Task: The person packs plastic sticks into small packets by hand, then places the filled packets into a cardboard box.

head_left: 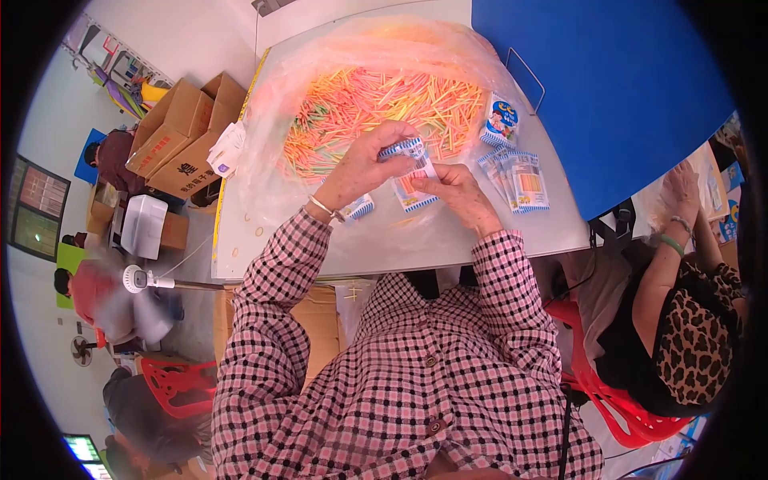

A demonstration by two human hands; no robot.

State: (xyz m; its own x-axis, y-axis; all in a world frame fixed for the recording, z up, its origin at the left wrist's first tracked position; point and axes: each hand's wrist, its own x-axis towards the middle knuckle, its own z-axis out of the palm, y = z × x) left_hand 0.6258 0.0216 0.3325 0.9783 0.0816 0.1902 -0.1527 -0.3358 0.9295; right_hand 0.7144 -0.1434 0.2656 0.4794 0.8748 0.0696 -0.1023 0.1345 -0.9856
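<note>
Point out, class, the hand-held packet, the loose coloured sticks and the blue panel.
Hand-held packet (410, 195), head view: lower front.
Loose coloured sticks (380, 102), head view: heap's middle.
Blue panel (596, 96), head view: flat face.

The person is wearing a jacket (384, 392) of checked cloth, and its small squares are in pink and black, with some paler ones between them. The sleeves (272, 276) are long and a little loose, with many folds, in this same pattern. On the front there are round, dark buttons (431, 362). Next to the left hand (362, 166) is one thin, pale bracelet (322, 207)
</note>
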